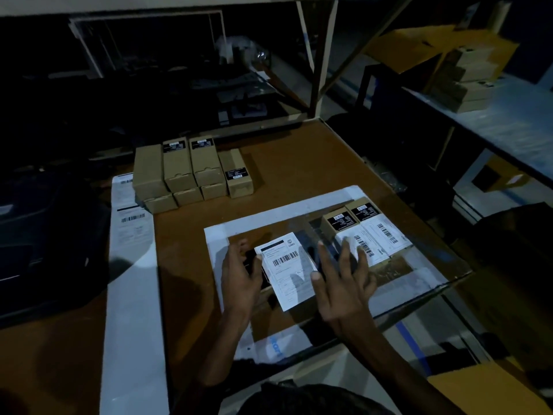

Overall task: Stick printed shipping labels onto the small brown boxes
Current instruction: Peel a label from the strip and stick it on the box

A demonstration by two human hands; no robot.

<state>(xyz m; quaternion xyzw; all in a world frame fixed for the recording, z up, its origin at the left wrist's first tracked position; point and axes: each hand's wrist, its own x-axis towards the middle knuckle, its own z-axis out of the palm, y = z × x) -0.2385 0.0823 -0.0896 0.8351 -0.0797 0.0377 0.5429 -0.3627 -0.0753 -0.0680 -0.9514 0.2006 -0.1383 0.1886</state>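
We are pressing the label (285, 269) onto a box at table centre: left hand (239, 278) gripping its 9 o'clock edge, right hand (341, 283) spread flat, released. Uneven pressure is risking creases.

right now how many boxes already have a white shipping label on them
3: one labelled box between the left hand and right hand, and two labelled boxes side by side to its right. The rear stack shows none, though some faces are hidden.
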